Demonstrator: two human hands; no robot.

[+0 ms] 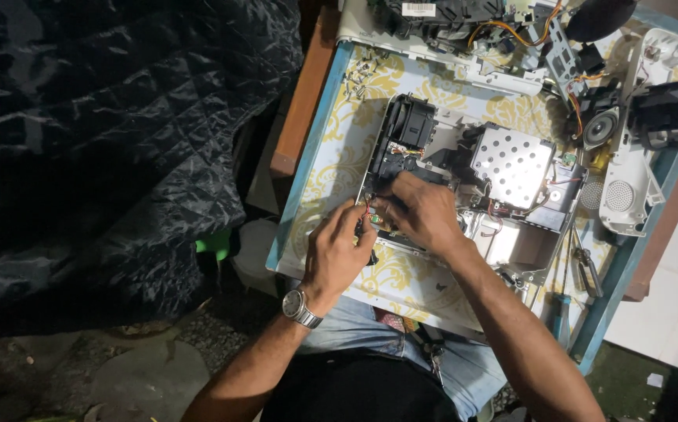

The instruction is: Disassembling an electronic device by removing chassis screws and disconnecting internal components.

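**Both hands in the opened chassis**

Nearest me, my left hand (337,252), a watch (301,308) on its wrist, pinches its fingertips on red wires (368,212) at the chassis's (464,195) 7 o'clock corner. My right hand (421,211) touches the same spot, fingers curled; I cannot tell what it grips. Beyond, at 12 o'clock from the hands, sits a black fan (411,123); a perforated metal plate (512,162) lies at 2 o'clock. Loose screws (361,76) rest far off at 11.

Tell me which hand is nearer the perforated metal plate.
Right. The right hand rests just left of the perforated metal plate; the left hand sits farther away, lower left, beyond the right.
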